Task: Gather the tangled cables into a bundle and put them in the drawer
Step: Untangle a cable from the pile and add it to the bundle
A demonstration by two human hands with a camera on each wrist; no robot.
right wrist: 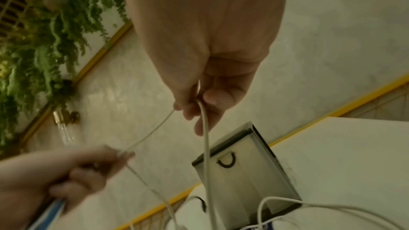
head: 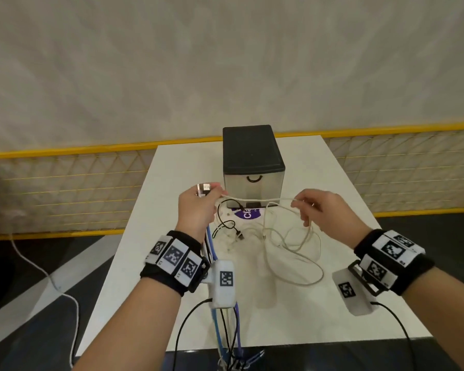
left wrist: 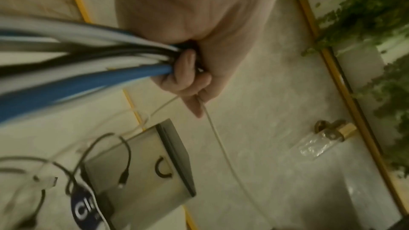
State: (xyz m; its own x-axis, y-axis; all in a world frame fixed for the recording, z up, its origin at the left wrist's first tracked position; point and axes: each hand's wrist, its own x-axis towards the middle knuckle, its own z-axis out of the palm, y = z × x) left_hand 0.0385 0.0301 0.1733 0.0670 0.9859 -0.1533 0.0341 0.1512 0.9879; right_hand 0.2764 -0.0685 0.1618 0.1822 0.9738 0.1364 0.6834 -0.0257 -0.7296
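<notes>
Your left hand (head: pixel 197 207) grips the blue, black and white cable bundle (left wrist: pixel 92 62), so gathered strands stay together. Your right hand (head: pixel 323 210) pinches the thin white cable (head: pixel 255 200), stretched at frame centre before the closed grey plastic drawer (head: pixel 253 187), probably for coiling

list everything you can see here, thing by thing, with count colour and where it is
drawer unit: one, black top, silvery front with a dark ring handle, shut, far middle of the table
table: one, white, in front of the person
white cable: one, stretched between both hands, the rest looped on the table
loose cables: several, black and white, tangled on the table before the drawer unit
cable bundle: blue, white and black strands, gripped in the left hand, hanging off the near edge
purple label: one, under the cables
fence: yellow mesh, behind the table
wristbands: two, black with markers
left hand: grips the bundle
right hand: pinches the white cable
</notes>
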